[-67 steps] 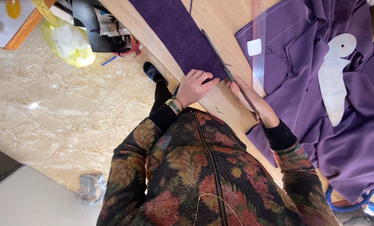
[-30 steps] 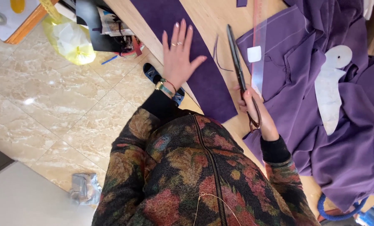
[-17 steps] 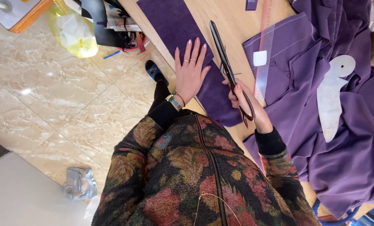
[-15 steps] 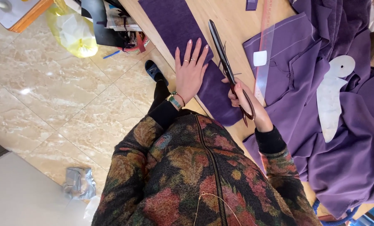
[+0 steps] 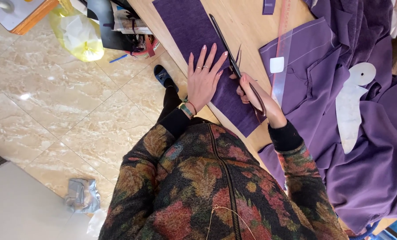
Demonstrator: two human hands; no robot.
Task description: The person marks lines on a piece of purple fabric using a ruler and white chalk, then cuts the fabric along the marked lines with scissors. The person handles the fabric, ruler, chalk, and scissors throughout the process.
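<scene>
A long strip of dark purple fabric [image 5: 185, 24] lies along the near edge of a wooden table [image 5: 247, 18]. My left hand [image 5: 204, 76] rests flat on it with fingers spread, pressing it down. My right hand [image 5: 257, 97] grips the handles of large black scissors [image 5: 227, 46], whose blades run along the strip's right edge, slightly apart. A thin cut sliver curls beside the blades.
A big heap of lighter purple cloth [image 5: 367, 133] covers the table's right side, with a white curved template [image 5: 351, 109] and a clear ruler [image 5: 282, 49] on it. A yellow plastic bag [image 5: 76, 33] and clutter sit on the marble floor at left.
My left hand shifted from the strip's near end to farther up, flat on the fabric. The scissors, earlier lifted off to the right, now lie along the strip's edge.
</scene>
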